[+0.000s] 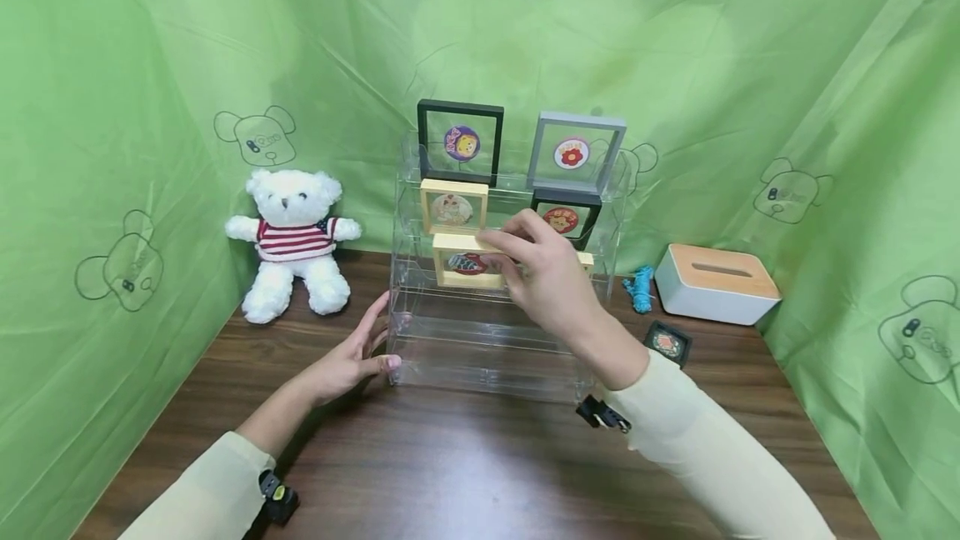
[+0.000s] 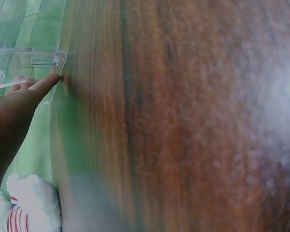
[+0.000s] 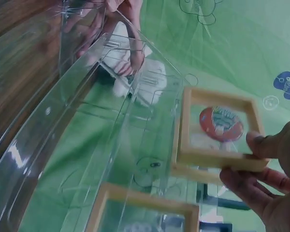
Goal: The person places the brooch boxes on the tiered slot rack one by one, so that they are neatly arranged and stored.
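At the middle of a wood-grain table [image 1: 450,457], before a green curtain [image 1: 360,40], we see a clear stepped rack [image 1: 487,330] holding picture frames. We note the right hand [image 1: 551,277] pinching a pale wooden frame [image 1: 467,277] between thumb and fingers, at the left of the third row from the top. Its red badge [image 3: 221,124] bears large pale lettering that we cannot read with certainty; whether its lower edge rests on the step, we cannot tell. The left hand [image 1: 352,367], fingers extended, touches the rack's lower left side.

Above, we find a black frame [image 1: 424,140] with a purple badge [image 1: 462,142] and a grey frame [image 1: 540,152] with a red-flower badge [image 1: 572,153], both carrying characters too small for us to read. Below these stand a second pale frame [image 1: 453,228] and a second black frame [image 1: 592,219], whose red badge shows a bear and blurred characters.

The curtain's bear-head outlines carry small lettering, likewise illegible to us. To the left sits a white teddy bear [image 1: 292,240] in a striped sweater; to the right, we observe blue cord [image 1: 641,288], a tissue box [image 1: 716,286] and a small dark frame [image 1: 667,343].
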The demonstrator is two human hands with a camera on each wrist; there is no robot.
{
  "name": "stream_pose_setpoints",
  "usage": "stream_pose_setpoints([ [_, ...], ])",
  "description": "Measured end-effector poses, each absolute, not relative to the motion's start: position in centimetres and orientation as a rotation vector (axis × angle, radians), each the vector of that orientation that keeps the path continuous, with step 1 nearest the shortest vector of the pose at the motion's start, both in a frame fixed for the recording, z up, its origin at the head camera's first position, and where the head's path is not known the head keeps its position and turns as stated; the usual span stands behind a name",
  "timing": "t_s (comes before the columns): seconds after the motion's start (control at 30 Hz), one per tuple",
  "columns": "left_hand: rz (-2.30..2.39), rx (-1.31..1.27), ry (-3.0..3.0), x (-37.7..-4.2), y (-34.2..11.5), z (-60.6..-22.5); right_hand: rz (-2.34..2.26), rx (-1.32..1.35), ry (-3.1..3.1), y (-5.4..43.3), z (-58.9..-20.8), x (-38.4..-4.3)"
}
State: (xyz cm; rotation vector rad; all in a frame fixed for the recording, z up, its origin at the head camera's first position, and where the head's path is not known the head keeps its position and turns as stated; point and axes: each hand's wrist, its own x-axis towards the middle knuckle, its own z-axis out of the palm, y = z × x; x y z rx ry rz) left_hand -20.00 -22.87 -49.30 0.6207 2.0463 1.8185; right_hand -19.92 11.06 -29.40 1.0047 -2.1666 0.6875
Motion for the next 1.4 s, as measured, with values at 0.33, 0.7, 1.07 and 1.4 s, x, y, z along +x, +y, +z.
stream_pose_setpoints([
  [0.33,1.803,0.609,2.05,-20.0,-22.8,-49.4,0.441,0.852,-2.258,8.0,-32.2,-21.6],
  [0.7,1.816,0.65,2.061,-19.9,-22.8,-49.7,0.438,0.834,-2.376,6.7,-33.8,-22.3],
  [1.07,1.809,0.655,2.068,-19.9,-22.7,-49.6,0.342,0.741,-2.42,5.8,-34.0,-22.1],
  [1.4,1.835,0.675,2.052,-19.9,-22.7,-49.3,0.265,0.752,-2.382,5.5,-34.2,-22.3],
])
